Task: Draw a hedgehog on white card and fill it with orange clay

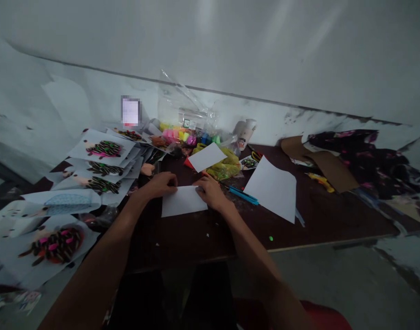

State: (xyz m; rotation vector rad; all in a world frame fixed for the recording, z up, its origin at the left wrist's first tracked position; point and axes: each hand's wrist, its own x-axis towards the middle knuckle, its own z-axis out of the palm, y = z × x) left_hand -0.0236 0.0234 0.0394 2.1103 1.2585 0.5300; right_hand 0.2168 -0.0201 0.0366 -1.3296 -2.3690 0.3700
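A small white sheet of paper (184, 204) lies on the dark table in front of me. At its upper left corner, my left hand (162, 184) pinches the edge between thumb and fingers. My right hand (210, 191) rests on the upper right corner, its fingers bent together over the paper. Just right of that hand are scissors with blue handles (243, 195). Another small white sheet (207, 157) lies beyond, on a yellow-green plastic bag (226, 167). A bigger white sheet (273, 190) is to the right.
Hedgehog pictures on paper (103, 149) are piled at the left. Bags of coloured clay (182, 136) and a paper cup (246, 135) stand by the wall. Brown cardboard (333, 172), a yellow tool (320, 182) and dark patterned cloth (374, 165) lie right. The table's front edge (313, 246) is near.
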